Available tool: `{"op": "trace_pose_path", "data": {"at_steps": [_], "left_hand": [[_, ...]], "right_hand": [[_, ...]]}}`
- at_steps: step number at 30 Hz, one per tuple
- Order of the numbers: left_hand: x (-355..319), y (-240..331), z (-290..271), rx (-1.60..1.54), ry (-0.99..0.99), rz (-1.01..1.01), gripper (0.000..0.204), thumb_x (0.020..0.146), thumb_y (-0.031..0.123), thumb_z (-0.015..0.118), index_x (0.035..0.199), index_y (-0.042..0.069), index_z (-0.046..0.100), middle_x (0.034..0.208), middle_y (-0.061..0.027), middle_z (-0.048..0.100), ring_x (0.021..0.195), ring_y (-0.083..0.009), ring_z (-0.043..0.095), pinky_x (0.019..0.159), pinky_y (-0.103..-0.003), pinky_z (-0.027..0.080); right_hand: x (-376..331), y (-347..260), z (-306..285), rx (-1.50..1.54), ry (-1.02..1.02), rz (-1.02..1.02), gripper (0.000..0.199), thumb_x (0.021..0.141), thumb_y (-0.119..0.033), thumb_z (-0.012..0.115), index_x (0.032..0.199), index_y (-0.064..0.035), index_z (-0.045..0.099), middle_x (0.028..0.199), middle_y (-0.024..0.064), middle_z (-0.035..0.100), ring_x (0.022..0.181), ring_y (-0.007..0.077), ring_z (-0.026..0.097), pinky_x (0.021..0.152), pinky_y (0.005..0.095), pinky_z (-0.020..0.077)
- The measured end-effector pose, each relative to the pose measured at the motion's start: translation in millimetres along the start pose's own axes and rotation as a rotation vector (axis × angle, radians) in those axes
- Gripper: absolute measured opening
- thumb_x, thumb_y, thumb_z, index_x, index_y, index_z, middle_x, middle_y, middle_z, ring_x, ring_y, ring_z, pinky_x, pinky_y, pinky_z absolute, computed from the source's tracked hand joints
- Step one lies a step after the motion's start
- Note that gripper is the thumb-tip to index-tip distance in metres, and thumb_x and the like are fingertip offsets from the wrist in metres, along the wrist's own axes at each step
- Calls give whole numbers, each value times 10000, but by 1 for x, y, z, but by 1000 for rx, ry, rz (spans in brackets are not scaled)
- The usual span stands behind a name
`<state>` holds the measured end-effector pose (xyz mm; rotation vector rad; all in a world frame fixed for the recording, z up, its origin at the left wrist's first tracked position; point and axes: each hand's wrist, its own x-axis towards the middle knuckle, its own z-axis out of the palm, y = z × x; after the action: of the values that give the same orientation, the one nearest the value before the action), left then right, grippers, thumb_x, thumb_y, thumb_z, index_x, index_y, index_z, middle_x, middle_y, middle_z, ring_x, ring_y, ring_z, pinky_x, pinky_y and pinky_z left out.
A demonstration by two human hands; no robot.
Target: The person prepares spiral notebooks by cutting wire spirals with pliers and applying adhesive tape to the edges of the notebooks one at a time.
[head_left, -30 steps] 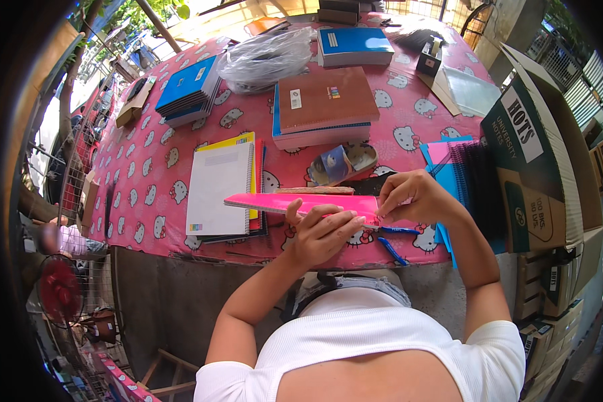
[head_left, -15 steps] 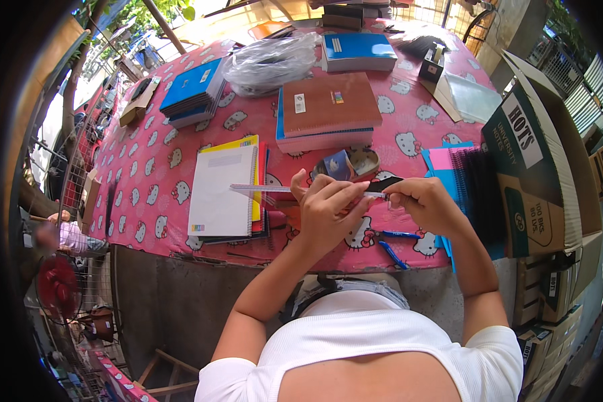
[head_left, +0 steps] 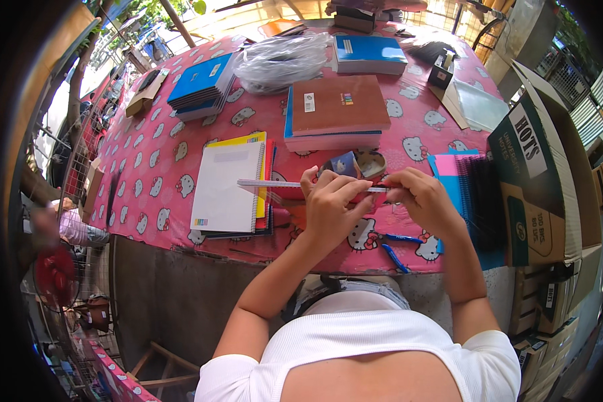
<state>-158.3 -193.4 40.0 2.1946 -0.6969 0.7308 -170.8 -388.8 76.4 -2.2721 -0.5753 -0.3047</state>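
My left hand [head_left: 335, 204] grips a thin notebook [head_left: 269, 183] held nearly edge-on above the table's front part, its reddish cover facing down toward me. At the notebook's right end, the fingers of my right hand [head_left: 423, 201] are pinched together; what lies between them is too small to make out. Left of my hands lies a pile of spiral notebooks, a white one [head_left: 228, 184] on top and a yellow one [head_left: 256, 139] peeking out. A small open container [head_left: 372, 163] sits just beyond my fingers. Two blue pens [head_left: 395, 258] rest near the front edge.
A stack with a brown-covered notebook [head_left: 342, 100] stands beyond my hands. Blue notebook stacks [head_left: 197, 77] and a clear plastic bag [head_left: 281, 63] lie farther back. On the right are black spiral coils [head_left: 481, 201] over blue covers and an open cardboard box [head_left: 536, 174].
The black piece seen between my hands no longer shows. My right fingers have shifted slightly at the notebook's end. The whole view has moved a little; my left hand keeps its grip.
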Motion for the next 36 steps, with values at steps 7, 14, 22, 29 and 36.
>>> {"op": "trace_pose_path", "data": {"at_steps": [7,14,22,29,36], "left_hand": [[-5,4,-3,-33,-18,-117,664,644,150,781,1258,120,531,815,37,686,845,-135,602,983,-412,254],[-28,-3,-15,-47,-44,-64,649,653,201,805,1242,126,541,838,51,706,876,-125,614,944,-382,285],[-13,-8,-15,99,46,45,302,622,294,832,833,136,682,740,20,664,777,-168,621,911,-386,345],[-6,-14,-13,74,69,-29,278,589,280,843,752,128,677,698,2,652,675,-163,609,910,-388,353],[1,-15,-12,37,17,-75,353,594,300,848,844,123,673,702,10,660,669,-159,605,904,-387,349]], "right_hand": [[0,-14,4,-139,60,9,114,797,-126,671,858,-60,600,786,79,587,762,292,612,605,395,474],[44,16,-16,36,-671,102,362,778,-214,693,1098,-77,596,970,110,632,910,316,623,698,422,503],[55,162,103,-438,-305,-86,561,685,-267,758,1152,-35,552,1032,173,624,966,353,613,788,429,519],[28,94,31,1407,-169,-175,382,755,-188,727,1057,-28,555,948,57,615,850,212,612,792,392,510],[33,111,3,674,-335,175,398,588,-46,734,973,-12,637,892,54,662,802,128,603,718,297,504]]}}
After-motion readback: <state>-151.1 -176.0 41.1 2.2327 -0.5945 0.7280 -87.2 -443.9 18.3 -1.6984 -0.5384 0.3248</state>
